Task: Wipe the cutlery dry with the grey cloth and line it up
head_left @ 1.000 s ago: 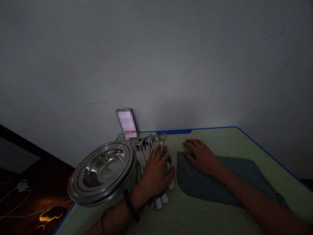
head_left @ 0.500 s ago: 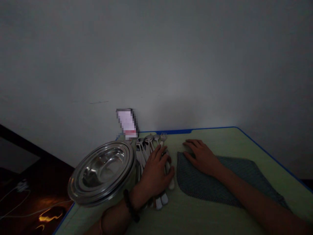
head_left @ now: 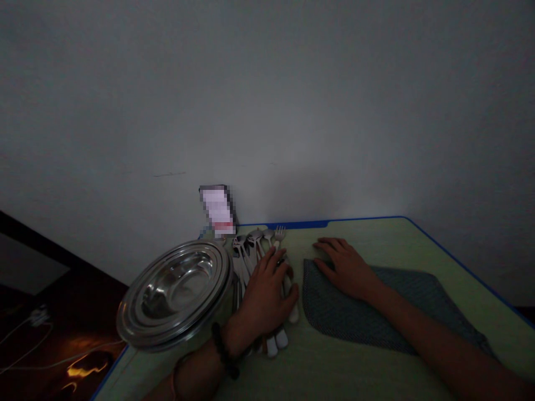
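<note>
My left hand (head_left: pixel 267 295) lies palm down over a bunch of cutlery, its fingers apart and not wrapped round any piece. Spoons (head_left: pixel 256 236) and a fork (head_left: pixel 280 233) stick out beyond its fingertips, and pale handle ends (head_left: pixel 276 342) show below the palm. The middle of the bunch is hidden under the hand. Flat on the left part of a dark grey-blue cloth (head_left: pixel 409 312) rests my right hand (head_left: pixel 345 267), fingers stretched out past the cloth's edge onto the table. It holds nothing.
Shiny metal plates or basins (head_left: pixel 175 295) are stacked left of the cutlery, overhanging the table's left edge. A phone (head_left: pixel 218 210), its screen blurred, leans against the wall (head_left: pixel 334 111) behind. The light green table (head_left: pixel 359 379) has a blue rim. White cables (head_left: pixel 39 317) lie at lower left.
</note>
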A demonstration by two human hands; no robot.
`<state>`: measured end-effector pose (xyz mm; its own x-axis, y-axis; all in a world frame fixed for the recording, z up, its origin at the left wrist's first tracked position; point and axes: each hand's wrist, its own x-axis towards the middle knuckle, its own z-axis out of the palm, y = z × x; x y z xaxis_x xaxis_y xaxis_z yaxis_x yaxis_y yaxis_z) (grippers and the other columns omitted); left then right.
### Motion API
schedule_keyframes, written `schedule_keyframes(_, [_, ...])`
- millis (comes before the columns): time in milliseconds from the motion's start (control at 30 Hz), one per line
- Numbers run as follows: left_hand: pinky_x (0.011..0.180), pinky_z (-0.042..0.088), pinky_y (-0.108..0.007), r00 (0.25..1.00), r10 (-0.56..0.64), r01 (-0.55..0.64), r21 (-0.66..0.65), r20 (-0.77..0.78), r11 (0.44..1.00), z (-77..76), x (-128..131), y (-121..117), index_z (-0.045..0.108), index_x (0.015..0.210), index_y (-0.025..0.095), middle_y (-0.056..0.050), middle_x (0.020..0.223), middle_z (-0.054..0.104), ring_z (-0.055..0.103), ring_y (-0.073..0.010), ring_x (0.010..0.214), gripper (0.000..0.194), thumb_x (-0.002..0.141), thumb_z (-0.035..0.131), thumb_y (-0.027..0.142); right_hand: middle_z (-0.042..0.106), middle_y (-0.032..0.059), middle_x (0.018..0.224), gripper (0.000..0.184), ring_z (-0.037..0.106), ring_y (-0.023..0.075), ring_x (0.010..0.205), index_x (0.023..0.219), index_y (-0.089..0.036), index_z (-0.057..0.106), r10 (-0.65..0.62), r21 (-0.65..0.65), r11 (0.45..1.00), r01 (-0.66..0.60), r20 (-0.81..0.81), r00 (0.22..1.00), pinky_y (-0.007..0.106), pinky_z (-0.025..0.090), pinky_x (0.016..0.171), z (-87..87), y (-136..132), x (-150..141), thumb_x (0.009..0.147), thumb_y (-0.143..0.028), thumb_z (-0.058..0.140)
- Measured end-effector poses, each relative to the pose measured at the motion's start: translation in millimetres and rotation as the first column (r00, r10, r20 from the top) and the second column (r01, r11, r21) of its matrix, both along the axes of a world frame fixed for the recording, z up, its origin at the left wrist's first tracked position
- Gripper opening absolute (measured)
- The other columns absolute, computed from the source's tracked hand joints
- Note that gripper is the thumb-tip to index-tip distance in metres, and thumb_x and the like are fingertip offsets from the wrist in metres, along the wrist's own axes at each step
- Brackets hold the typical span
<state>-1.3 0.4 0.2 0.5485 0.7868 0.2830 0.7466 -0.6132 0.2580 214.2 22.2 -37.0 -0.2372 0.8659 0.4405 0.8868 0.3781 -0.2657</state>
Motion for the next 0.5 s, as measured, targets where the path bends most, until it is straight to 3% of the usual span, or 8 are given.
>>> schedule_keyframes(500, [0.106,0.024,-0.047,0.999,0.007,-0.007,-0.005,-0.033,1.0,-0.3,0.7,0.8,0.053,0.097,0.019,-0.008,0.138,0.037,0.02,-0.0272,0.132,0.021,0.076,0.053,0.022,0.056,0.0107,0.116,0.038,0.047,0.0251,0.11,0.116,-0.019,0.053,-0.003,0.01,1.0,0.003,-0.002,1.0,0.043,0.039,0.093,-0.6,0.7,0.0,0.083,-0.036,0.044])
